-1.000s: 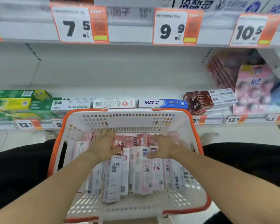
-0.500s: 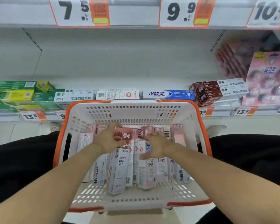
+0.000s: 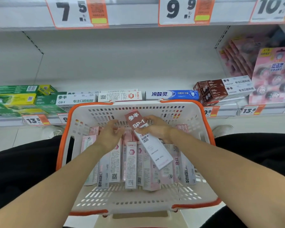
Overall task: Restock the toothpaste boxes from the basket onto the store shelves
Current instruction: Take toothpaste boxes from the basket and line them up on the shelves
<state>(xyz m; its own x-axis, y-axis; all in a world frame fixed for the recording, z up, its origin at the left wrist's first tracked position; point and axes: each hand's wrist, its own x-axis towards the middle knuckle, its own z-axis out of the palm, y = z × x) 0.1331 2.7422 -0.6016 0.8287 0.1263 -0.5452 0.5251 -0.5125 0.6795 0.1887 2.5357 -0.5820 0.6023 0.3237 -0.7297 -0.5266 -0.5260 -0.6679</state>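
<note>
A white basket with an orange rim (image 3: 202, 116) sits in front of me, holding several pink and white toothpaste boxes (image 3: 132, 165) lying side by side. My right hand (image 3: 156, 127) grips a white box with a dark red SP-1 end (image 3: 148, 142), lifted at a slant above the others. My left hand (image 3: 110, 135) hovers over the boxes at the basket's far left, fingers loosely curled, holding nothing. Beyond the basket runs the shelf (image 3: 122, 76) with a row of boxes along its front edge.
On the shelf lie green boxes (image 3: 15, 97) at left, a white box (image 3: 120, 96), a blue box (image 3: 171, 94) and brown-and-white boxes (image 3: 220, 89); pink packs (image 3: 270, 74) stand at right. Price tags (image 3: 76, 12) hang from the upper shelf. My black-clad legs flank the basket.
My right hand has taken the SP-1 box and raised it out of the pile, tilting it. My left hand let go of it and drew slightly left.
</note>
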